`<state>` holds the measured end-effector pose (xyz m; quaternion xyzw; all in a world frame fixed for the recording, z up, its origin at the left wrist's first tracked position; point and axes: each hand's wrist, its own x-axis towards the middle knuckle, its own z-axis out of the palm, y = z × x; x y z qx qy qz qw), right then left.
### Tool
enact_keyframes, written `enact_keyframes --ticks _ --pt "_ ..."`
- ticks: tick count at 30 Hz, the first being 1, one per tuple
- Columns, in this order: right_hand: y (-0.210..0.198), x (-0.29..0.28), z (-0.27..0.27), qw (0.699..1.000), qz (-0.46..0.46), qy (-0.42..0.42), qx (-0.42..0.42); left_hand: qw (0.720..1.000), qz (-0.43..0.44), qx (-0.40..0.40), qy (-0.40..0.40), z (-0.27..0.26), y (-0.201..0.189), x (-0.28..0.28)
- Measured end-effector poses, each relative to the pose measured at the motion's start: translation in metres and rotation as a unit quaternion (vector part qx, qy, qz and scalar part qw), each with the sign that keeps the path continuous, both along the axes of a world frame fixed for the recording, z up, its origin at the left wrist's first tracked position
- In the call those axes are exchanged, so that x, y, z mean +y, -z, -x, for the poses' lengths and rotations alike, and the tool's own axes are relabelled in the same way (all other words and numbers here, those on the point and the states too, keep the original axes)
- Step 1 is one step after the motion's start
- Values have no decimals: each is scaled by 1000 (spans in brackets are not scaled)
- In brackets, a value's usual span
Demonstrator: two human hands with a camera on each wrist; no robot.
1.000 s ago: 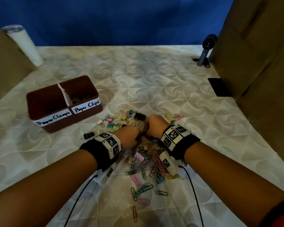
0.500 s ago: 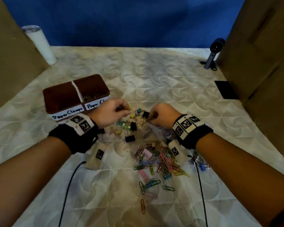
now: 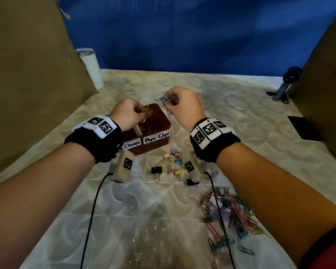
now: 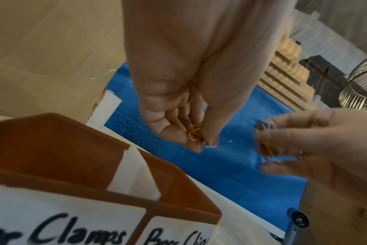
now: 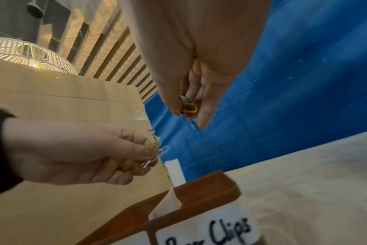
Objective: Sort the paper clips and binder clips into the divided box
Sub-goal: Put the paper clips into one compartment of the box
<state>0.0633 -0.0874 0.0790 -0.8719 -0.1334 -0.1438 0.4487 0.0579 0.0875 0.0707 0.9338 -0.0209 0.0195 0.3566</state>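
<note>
The brown divided box (image 3: 164, 124) has a white divider (image 4: 134, 172) and two labels, "Paper Clamps" and "Paper Clips" (image 3: 157, 137). My left hand (image 3: 127, 113) is raised over the box and pinches a few yellow and silver paper clips (image 4: 194, 133). My right hand (image 3: 182, 106) hovers just right of the box, pinching blue and yellow paper clips (image 5: 190, 111) that dangle from the fingers. Small binder clips (image 3: 176, 167), black and pastel, lie on the table below the hands. A pile of coloured paper clips (image 3: 235, 214) lies nearer me on the right.
Cardboard walls (image 3: 31, 78) stand on the left and right, with a blue backdrop behind. A white tumbler (image 3: 90, 67) stands at the back left. A small black camera on a stand (image 3: 286, 82) and a black pad (image 3: 302, 129) sit at the right.
Both hands have risen from the clip pile and moved forward and left to the box, each carrying paper clips. The head view has tilted up.
</note>
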Motion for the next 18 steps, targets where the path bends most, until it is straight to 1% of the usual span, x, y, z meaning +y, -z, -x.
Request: enact_keyframes --ticks 2,3,5,7,9,12,13,16,18 --pt "14 23 -12 1000 8 12 6 999 -3 34 -13 -9 7 0" --pt "23 32 -18 999 31 12 26 998 0 58 -16 -12 10 0" --pt "40 42 -27 992 81 6 93 995 -1 95 -20 -17 17 0" --pt "47 38 -32 987 100 5 130 995 -6 99 -19 -20 19 0" --pt "43 26 -34 990 75 7 122 998 -13 69 -5 -21 15 -1" --pt "34 -7 -28 993 33 -3 115 1000 1 21 24 -14 4 -11" --pt "33 -22 -24 992 36 -3 117 999 15 12 36 -10 1 -17" --pt "38 -80 -5 987 93 23 126 994 63 18 84 5 3 -46" --pt "49 -120 12 978 119 48 162 989 78 43 117 18 12 -74"
